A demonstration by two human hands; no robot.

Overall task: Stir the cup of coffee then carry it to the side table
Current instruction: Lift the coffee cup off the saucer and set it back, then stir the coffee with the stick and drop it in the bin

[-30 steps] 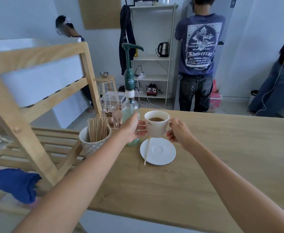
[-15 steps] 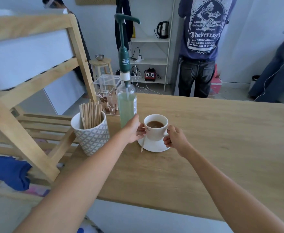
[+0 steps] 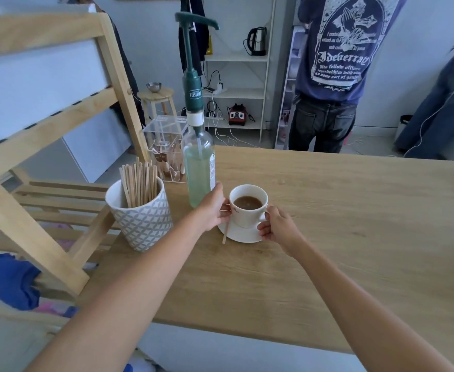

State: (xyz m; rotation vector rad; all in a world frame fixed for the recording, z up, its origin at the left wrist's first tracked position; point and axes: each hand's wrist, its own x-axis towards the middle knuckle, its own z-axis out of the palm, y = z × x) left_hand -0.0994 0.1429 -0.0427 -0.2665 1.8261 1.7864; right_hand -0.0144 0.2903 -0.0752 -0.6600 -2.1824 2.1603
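Observation:
A white coffee cup (image 3: 248, 218) holding brown coffee stands on a white saucer (image 3: 240, 236) on the wooden table (image 3: 328, 237). My left hand (image 3: 211, 210) grips the cup's left side with its fingertips. On the cup's right, handle side, my right hand (image 3: 279, 229) is closed, its lower fingers reaching down to the saucer's rim. The handle itself is hidden behind those fingers. A wooden stir stick (image 3: 226, 232) leans across the saucer's left edge.
A green pump bottle (image 3: 198, 170) stands just behind my left hand. Left of it are a patterned mug of wooden stirrers (image 3: 140, 218), a clear sachet box (image 3: 164, 135) and a wooden rack (image 3: 46, 130). A stool with a metal bowl (image 3: 156, 93) and a standing person (image 3: 336, 63) are beyond the table.
The cup, held up above the saucer a second ago, has come down and now rests on it. My view has tilted downward and closer; both hands stay at the cup.

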